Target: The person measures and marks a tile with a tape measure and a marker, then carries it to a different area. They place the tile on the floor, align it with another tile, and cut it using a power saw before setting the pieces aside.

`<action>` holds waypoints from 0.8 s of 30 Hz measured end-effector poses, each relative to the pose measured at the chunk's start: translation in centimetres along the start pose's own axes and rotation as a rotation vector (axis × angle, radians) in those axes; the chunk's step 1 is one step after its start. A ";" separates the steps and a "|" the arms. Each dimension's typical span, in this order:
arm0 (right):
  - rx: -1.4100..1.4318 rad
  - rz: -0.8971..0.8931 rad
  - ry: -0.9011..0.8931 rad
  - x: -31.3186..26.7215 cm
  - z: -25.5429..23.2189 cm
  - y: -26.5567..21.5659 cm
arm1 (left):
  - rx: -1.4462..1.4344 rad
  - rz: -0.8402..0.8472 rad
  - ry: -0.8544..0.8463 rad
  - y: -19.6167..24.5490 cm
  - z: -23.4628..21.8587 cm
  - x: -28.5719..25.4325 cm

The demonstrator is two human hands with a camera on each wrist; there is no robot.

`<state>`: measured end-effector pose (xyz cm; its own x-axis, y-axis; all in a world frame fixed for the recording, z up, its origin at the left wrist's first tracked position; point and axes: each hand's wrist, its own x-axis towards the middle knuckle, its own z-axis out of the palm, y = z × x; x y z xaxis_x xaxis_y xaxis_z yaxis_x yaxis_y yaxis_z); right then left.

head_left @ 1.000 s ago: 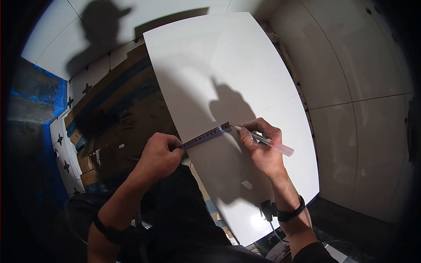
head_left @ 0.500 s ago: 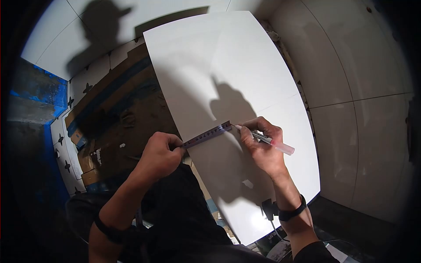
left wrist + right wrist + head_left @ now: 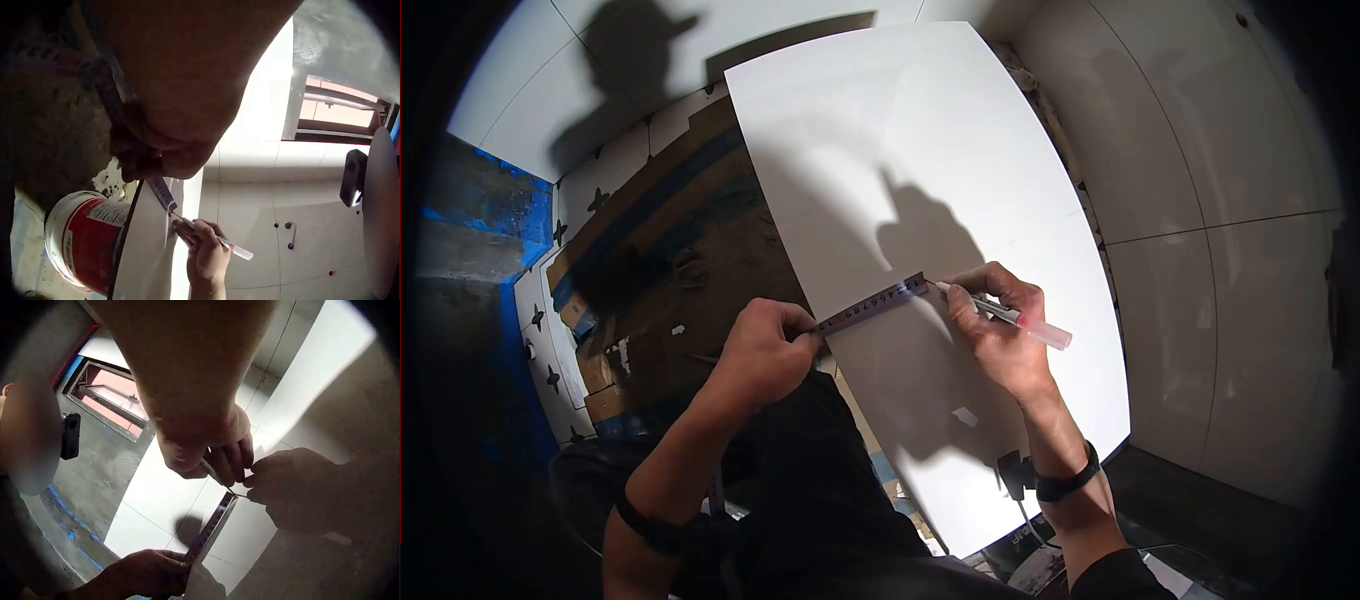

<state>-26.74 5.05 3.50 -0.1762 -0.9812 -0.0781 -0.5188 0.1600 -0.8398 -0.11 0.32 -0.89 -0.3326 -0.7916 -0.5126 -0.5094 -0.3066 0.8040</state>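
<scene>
A large white tile [image 3: 960,120] lies in front of me, with the shadow of a hand across it. At its left edge my left hand [image 3: 765,350] pinches a tape measure blade [image 3: 870,305] between thumb and curled fingers. The numbered blade reaches across the tile, its free end near the middle; in the left wrist view more blade [image 3: 103,87] runs back past the hand. My right hand [image 3: 1005,325] grips a marker pen [image 3: 1045,332] with a pale pink end, its tip right at the blade's free end [image 3: 231,499].
A red and white bucket [image 3: 94,237] stands under the tile's edge. Brown cardboard [image 3: 700,240] covers the floor to the left. Tiled wall [image 3: 1200,300] rises close on the right. A black plug-like piece with a cable [image 3: 1012,475] lies near my right wrist.
</scene>
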 end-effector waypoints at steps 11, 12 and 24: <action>-0.004 -0.007 -0.010 0.1 -0.1 -0.3 | 0.014 0.019 0.005 -0.3 0.1 0.1; -0.004 -0.006 -0.012 0.1 -0.2 -0.4 | 0.013 0.017 0.004 -0.3 0.2 0.0; -0.040 -0.077 0.010 0.4 0.0 -0.1 | 0.055 -0.025 0.000 -0.1 -0.1 0.3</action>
<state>-26.70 4.59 3.57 -0.1426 -0.9897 -0.0090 -0.5642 0.0887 -0.8209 -0.03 0.06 -1.11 -0.3194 -0.7842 -0.5319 -0.5601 -0.2965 0.7735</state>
